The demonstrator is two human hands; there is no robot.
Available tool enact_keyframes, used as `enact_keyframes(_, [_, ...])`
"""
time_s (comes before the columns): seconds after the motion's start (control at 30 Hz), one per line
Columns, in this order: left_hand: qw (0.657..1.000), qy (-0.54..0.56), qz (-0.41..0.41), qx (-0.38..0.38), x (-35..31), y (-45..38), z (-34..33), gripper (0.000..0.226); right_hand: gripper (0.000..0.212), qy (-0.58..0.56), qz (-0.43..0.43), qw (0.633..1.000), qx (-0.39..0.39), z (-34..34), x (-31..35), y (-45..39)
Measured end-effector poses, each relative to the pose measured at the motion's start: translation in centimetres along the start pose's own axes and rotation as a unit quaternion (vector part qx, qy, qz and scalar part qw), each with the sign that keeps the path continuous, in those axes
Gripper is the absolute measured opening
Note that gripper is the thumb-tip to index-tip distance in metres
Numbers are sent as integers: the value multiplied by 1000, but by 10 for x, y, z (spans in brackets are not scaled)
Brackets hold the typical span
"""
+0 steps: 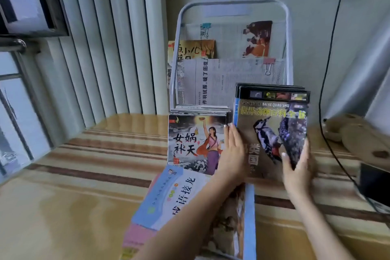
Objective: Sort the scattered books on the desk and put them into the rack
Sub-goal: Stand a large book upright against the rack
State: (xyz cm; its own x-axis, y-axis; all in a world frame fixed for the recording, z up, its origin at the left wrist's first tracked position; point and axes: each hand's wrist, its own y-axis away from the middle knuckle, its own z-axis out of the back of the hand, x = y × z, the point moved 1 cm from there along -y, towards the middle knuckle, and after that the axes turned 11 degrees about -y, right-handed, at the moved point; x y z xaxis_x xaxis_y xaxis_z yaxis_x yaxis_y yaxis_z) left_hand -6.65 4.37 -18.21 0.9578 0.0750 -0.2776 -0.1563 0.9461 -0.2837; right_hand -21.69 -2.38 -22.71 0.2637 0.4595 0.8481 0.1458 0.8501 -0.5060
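A white wire rack [287,27] stands at the back of the desk with papers and books in its tiers. In its lowest tier a stack fronted by a book with a painted woman [194,143] stands at the left. Beside it stands a group of bird encyclopedia books [272,124]. My left hand [232,150] lies against their left edge, and my right hand [297,167] grips their lower right corner. A light blue book [175,196] lies flat on other books in front of the rack, under my left forearm.
The desk [73,196] has a striped tan cover. A white radiator [109,38] and a window are at the left. A black cable [329,69] hangs down at the right, near round wooden pieces [358,139] and a dark object [375,183].
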Motion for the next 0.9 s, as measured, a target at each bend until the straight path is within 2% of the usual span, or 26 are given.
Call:
enact_keyframes(0.07, [999, -29, -7, -40, 4, 0, -8, 93, 76, 32, -5, 998, 50, -12, -8, 4])
enact_keyframes(0.23, [995, -81, -17, -61, 4, -5, -12, 97, 76, 54, 12, 998, 32, -18, -10, 2])
enact_keyframes(0.4, [995, -42, -35, -78, 1, -1, -12, 83, 76, 65, 29, 997, 25, -19, -9, 3])
enact_keyframes(0.47, [996, -45, -35, -71, 2, -1, -11, 82, 93, 55, 31, 997, 42, -20, -12, 3])
enact_keyframes(0.57, [996, -44, -38, -61, 2, -1, -9, 87, 131, 52, 12, 993, 105, -21, -21, 1])
enact_keyframes(0.63, [997, -36, -36, -57, 1, 0, -7, 90, 140, 51, 19, 991, 121, -20, -27, -3])
enact_keyframes(0.9, [997, -36, -28, -56, 1, 0, -8, 90, 137, 85, 38, 994, 64, -19, -14, 2])
